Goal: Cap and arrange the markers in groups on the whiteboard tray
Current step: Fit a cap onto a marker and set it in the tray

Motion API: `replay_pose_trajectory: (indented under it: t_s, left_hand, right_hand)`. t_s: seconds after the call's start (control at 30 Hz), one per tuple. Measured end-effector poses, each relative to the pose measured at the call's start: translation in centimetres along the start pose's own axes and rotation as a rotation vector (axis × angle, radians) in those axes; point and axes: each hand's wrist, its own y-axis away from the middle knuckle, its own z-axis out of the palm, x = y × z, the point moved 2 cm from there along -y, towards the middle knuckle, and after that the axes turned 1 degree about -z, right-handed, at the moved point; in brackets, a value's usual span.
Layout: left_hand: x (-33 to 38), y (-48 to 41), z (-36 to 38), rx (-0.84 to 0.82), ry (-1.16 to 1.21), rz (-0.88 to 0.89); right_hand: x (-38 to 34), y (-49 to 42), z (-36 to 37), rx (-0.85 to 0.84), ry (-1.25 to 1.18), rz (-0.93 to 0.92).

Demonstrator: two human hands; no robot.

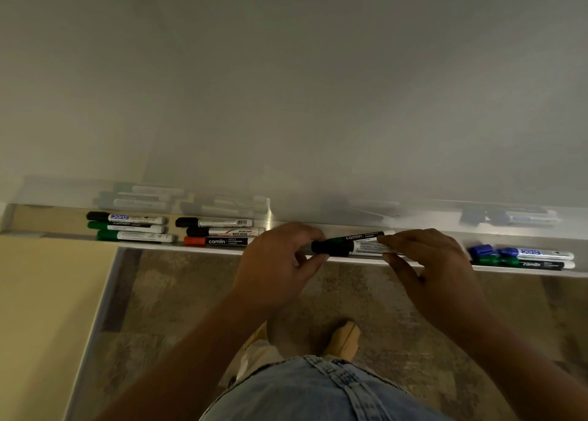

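Clearly light, stiff and slick, the marker [356,248] sat pinched by left hand [280,261] at its cap and right hand [426,261] mid-barrel

far-left white-barrelled markers [130,228]: one black cap, two green | next group [219,231]: two black caps, one orange-red | held marker [348,247]: black cap, white barrel | right markers [521,256]: blue and green caps | floor [178,309]: mottled brown

Dim, soft picture; edges bend, faint glare.
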Motion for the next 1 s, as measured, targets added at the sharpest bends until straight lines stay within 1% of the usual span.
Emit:
replay_pose_trajectory:
  t_s: [0.17,0.3,0.33,0.43,0.6,0.7,0.87,1.0]
  left_hand:
    - [0.1,0.2,0.1,-0.064,0.027,0.028]
    - [-0.2,0.3,-0.1,-0.065,0.230,-0.059]
    - [-0.1,0.2,-0.1,-0.064,0.250,-0.070]
    - [0.2,0.2,0.1,-0.097,0.256,-0.069]
    - [1.1,0.0,0.3,-0.099,0.266,-0.051]
    - [2.5,0.1,1.1,-0.117,0.204,0.023]
    - [4.3,0.7,2.0,-0.126,0.096,0.059]
    - [4.7,1.1,2.2,-0.143,0.093,0.076]
  right_hand:
    - [-0.5,0.1,-0.2,-0.029,-0.053,-0.009]
    - [-0.7,-0.1,-0.6,-0.066,-0.091,-0.021]
    - [-0.7,-0.1,-0.6,-0.078,-0.090,-0.024]
    - [-0.9,-0.2,-0.6,-0.121,-0.094,-0.034]
    - [-1.4,-0.8,-0.6,-0.137,-0.206,0.037]
    - [-2.3,-0.8,-0.4,-0.140,-0.138,0.019]
    - [-2.7,-0.8,0.3,-0.156,-0.069,0.167]
    - [-2.3,-0.6,0.7,-0.196,-0.092,0.201]
